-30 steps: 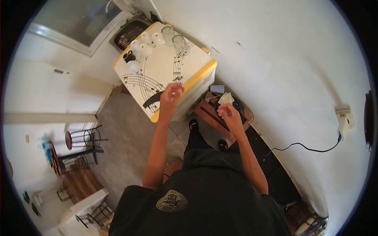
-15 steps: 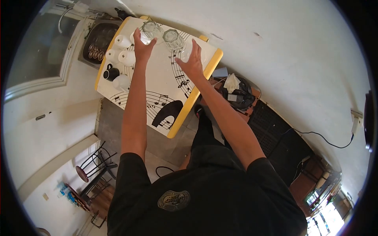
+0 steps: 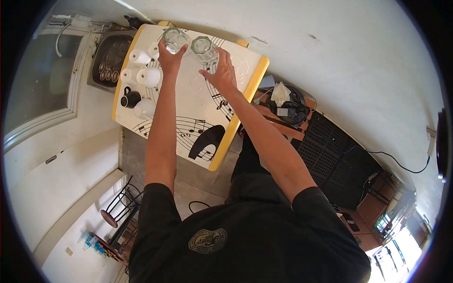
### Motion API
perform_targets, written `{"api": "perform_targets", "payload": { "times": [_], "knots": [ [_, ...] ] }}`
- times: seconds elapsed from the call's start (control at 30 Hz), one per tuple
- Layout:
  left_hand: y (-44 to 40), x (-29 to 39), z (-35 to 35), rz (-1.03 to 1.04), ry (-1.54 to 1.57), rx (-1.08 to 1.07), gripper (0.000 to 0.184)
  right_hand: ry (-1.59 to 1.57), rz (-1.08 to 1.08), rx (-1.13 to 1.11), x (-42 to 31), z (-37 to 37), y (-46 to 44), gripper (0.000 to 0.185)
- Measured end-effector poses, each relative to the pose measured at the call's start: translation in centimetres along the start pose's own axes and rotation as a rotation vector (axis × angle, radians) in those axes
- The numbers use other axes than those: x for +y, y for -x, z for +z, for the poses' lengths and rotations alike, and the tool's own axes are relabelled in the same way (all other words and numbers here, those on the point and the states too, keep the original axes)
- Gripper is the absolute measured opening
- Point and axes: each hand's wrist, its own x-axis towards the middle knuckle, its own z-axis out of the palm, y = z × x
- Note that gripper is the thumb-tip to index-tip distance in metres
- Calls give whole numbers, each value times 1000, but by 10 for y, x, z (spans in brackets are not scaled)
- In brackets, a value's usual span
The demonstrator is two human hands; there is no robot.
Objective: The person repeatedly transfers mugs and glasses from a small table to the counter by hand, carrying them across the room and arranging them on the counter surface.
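My left hand (image 3: 171, 60) is curved round a clear faceted drinking glass (image 3: 175, 40), its thumb on one side and fingers on the other. Close beside it on the table stands a second clear faceted glass (image 3: 204, 47). My right hand (image 3: 223, 73) is at this second glass, fingers along its right side and thumb spread away below it. Whether those fingers touch the glass is hard to tell. To the left of my left arm are several white cups (image 3: 148, 77) and a black mug (image 3: 130, 98).
The white table (image 3: 193, 101) has yellow edges and a music-note pattern. A sink (image 3: 111, 56) lies beyond its left edge. A wall (image 3: 330, 56) runs along the far right side. Right of the table sits a black bag (image 3: 295, 101) with white crumpled material (image 3: 281, 94).
Both hands have come in closer to the two glasses. My left hand now surrounds its glass, and my right hand has moved left towards the other. The camera view has shifted slightly.
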Motion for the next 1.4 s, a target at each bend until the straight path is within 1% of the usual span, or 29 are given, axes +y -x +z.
{"api": "perform_targets", "payload": {
  "times": [0.13, 0.2, 0.23, 0.3, 0.33, 0.4, 0.5, 0.6, 0.73, 0.8, 0.87, 0.9, 0.97, 1.0, 1.07, 1.13, 1.2, 1.23, 1.27, 1.3, 1.33, 1.4],
  "knots": [
    [-4, -8, 13, -31, 36, 76, 105, -29, -21, 25, -2, 1, -14, 92],
    [-5, -9, 15, -32, 32, 70, 100, -42, -27, 11, 0, 3, -18, 92],
    [-4, -6, 16, -32, 30, 67, 100, -26, -24, -3, 1, 3, -21, 93],
    [-1, -2, 18, -53, 13, 87, 92, -12, -14, -15, 2, 5, -25, 93],
    [-1, 1, 20, -52, 10, 81, 92, -1, -17, -12, 2, 6, -27, 94],
    [0, 3, 24, -19, 109, 161, 86, 9, -12, -6, 1, 8, -27, 95],
    [-5, 3, 28, -25, 97, 205, 84, 4, -6, -5, -1, 10, -35, 93],
    [-8, 2, 29, -13, 86, 202, 86, 10, 31, -22, 1, 14, -36, 90],
    [-7, 5, 23, 10, 66, 157, 88, 39, 49, 65, -1, 25, -34, 88],
    [-8, 5, 23, -20, 96, 135, 88, 53, 53, 104, -4, 29, -36, 87],
    [-8, 0, 25, 15, 107, 142, 87, 31, 106, 103, -7, 31, -36, 80],
    [-7, 0, 25, 50, 119, 153, 86, 29, 108, 103, -7, 31, -36, 80],
    [-2, -1, 24, 50, 163, 137, 85, 2, 95, 106, -7, 29, -36, 76],
    [3, 3, 21, 51, 211, 122, 85, 1, 99, 106, -5, 28, -32, 76],
    [13, 13, 12, 31, 189, 112, 86, -17, -29, 203, 0, 23, -22, 73],
    [26, 16, 2, 15, 173, 100, 86, -45, -64, 200, -1, 11, -4, 73],
    [44, 13, -8, 88, 218, 150, 90, -94, -104, 185, -4, -5, 19, 75],
    [59, 17, -15, 78, 277, 117, 90, -89, -97, 195, -6, -14, 33, 75],
    [75, 23, -23, 71, 338, 85, 91, -143, -77, 153, -7, -25, 46, 75],
    [91, 29, -31, 69, 314, 64, 91, -200, -55, 111, -8, -35, 60, 75],
    [107, 36, -39, 70, 290, 45, 90, -195, -54, 125, -8, -45, 76, 75],
    [144, 40, -53, 53, 255, -25, 83, -225, 34, 53, -6, -68, 111, 77]
  ]
}}
